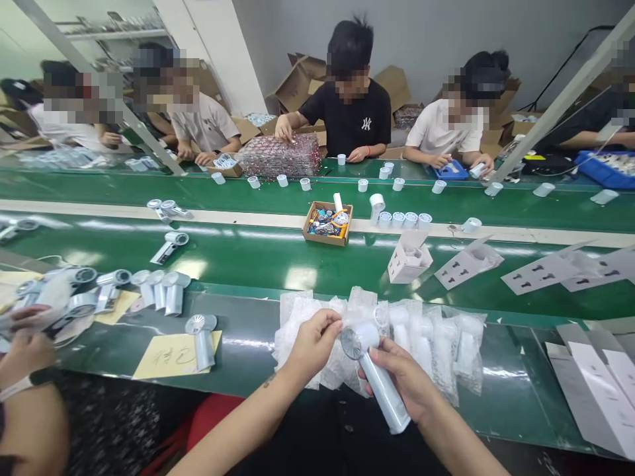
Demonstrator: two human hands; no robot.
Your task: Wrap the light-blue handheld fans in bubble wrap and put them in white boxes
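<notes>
My right hand (399, 370) is wrapped round the handle of a pale blue handheld fan (384, 393), which tilts with its round grille up and to the left. Beside the grille, my left hand (315, 340) has its thumb and fingers pinched together. What they hold, if anything, I cannot make out. Behind both hands lie several bubble wrap bags (469, 354), many with a pale fan inside. On the bench to the left, another handheld fan (202, 344) rests on a yellow sheet of paper (159, 357) with handwriting.
A green conveyor belt (258, 254) runs across, carrying open white boxes (409, 258) and a cardboard tray of tools (327, 225). Folded white boxes (595, 390) stand at right. A co-worker's hands (24, 350) handle fans at left. Several people sit opposite.
</notes>
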